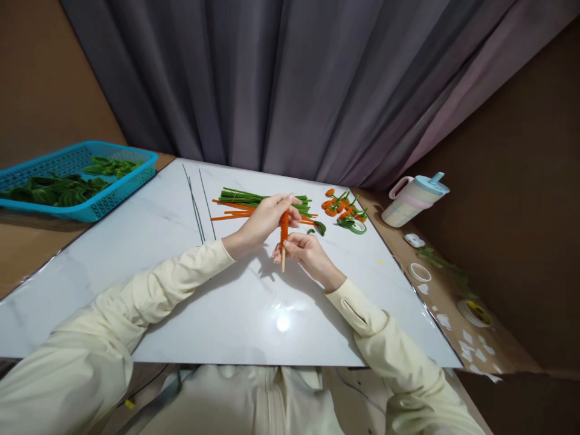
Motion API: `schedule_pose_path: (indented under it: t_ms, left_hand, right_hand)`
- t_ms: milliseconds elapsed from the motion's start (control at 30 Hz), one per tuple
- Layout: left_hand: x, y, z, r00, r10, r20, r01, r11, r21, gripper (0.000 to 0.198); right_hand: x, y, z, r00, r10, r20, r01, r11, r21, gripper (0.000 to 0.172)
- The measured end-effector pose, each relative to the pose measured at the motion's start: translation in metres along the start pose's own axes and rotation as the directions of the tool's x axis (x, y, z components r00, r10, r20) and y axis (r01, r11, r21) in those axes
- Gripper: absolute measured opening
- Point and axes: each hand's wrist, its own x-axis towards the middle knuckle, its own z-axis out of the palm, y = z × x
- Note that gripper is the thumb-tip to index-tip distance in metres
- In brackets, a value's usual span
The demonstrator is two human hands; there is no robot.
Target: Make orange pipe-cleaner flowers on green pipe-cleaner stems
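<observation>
Both hands meet over the white board (190, 302). My left hand (267, 219) is closed around the top of an orange pipe-cleaner coil (284, 226) wound on a thin wooden stick (283, 261). My right hand (302, 249) pinches the same stick just below the coil, with the bare stick end poking out underneath. Behind the hands lies a bundle of green and orange pipe cleaners (244, 202). To its right sit several small finished orange pieces with green stems (344, 208).
A blue basket (97, 208) of green leaf shapes stands at the far left. Thin dark wires (196, 202) lie on the board. A pastel cup with a lid (414, 200), tape rings (420, 272) and paper scraps sit along the right edge. A grey curtain hangs behind.
</observation>
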Motion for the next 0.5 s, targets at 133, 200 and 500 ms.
schedule_pose_path:
  t_ms: [133,200,500]
  left_hand:
    - [-0.008,0.006,0.005,0.997,0.024,-0.072,-0.032,0.994,-0.108,0.031]
    - [-0.012,0.009,0.008,0.995,0.039,-0.093,-0.049,0.994,-0.103,0.036]
    - [-0.013,0.008,0.007,0.996,0.077,-0.055,-0.083,0.988,-0.129,0.040]
  right_hand:
    - [0.000,0.000,0.007,0.998,-0.039,-0.050,0.041,0.999,0.029,0.023]
    - [-0.001,-0.003,0.013,0.997,-0.042,-0.058,0.046,0.997,0.068,0.022]
    - [-0.007,-0.008,0.026,0.997,0.020,-0.072,-0.006,0.983,0.185,0.013]
